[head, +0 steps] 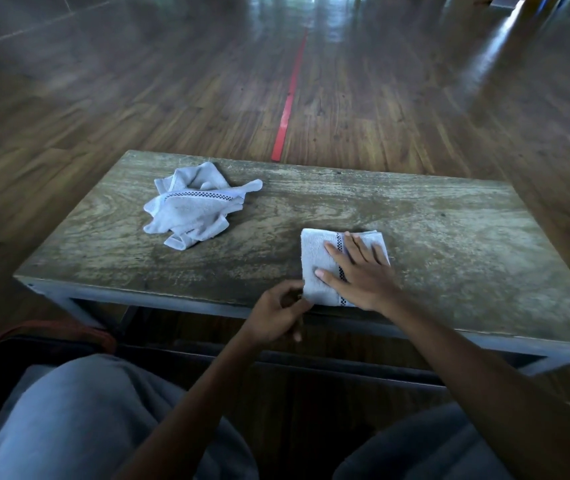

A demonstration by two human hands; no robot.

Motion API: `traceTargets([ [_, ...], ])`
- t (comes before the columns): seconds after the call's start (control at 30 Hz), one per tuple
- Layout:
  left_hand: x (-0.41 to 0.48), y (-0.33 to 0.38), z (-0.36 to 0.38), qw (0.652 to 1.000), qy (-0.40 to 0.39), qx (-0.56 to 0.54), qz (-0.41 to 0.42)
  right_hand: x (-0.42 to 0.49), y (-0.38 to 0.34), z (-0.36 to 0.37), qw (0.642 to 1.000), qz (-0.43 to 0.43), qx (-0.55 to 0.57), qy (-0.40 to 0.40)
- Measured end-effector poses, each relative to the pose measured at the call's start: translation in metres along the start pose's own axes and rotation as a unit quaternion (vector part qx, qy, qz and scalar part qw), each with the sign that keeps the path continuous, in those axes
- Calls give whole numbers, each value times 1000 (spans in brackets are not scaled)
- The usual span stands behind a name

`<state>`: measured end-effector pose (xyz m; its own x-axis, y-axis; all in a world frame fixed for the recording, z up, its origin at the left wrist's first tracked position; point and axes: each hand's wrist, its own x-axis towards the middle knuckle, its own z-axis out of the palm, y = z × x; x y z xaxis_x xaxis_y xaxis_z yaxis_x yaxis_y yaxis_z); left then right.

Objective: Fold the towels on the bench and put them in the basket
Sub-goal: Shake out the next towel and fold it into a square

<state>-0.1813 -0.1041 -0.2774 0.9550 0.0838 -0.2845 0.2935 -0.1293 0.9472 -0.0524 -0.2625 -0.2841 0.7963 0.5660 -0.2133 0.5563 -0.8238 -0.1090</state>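
Folded towel (313, 247) lies at the near edge of the desk (449, 254), with the right grip (363, 275) flat on it, fingers spread, and the left grip (276, 313) curled, pinching its near-left corner; crumpled towel (193, 209) sits well apart, far left. Looks like light, soft, floppy terry whose layers will likely fall open if lifted by one corner. Better to clamp all layers along one edge.

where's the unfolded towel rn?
Head view: the crumpled towel lies far left on the bench, apart from the folded towel that the right hand presses near the front edge.
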Motion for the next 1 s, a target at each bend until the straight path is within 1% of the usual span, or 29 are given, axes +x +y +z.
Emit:
traceTargets([
  [0.1, 2, -1, 4, 996, -66, -51, -37, 0, -2, 2, 1000, 5, 11, 6],
  [0.17, 2, -1, 7, 993, -85, -54, -56, 0, -1, 1, 1000, 5, 20, 7],
  [0.33, 9, -1, 5, 997, -68, -9, -47, 0, -1, 3, 1000, 11, 20, 12],
  [0.43, 8, -5, 6, 997, -63, -35, -41, 2, -1, 4, 1000, 16, 16, 16],
  [0.57, 4, -12, 10, 993, -89, -66, -35, 3, -1, 5, 1000, 23, 5, 20],
  [0.87, 10, -4, 10, 996, -64, -52, -26, 6, -4, 6, 999, 35, 12, 30],
  [1.0, 10, -7, 11, 994, -64, -75, -40, 5, -5, 7, 999, 36, 11, 33],
])
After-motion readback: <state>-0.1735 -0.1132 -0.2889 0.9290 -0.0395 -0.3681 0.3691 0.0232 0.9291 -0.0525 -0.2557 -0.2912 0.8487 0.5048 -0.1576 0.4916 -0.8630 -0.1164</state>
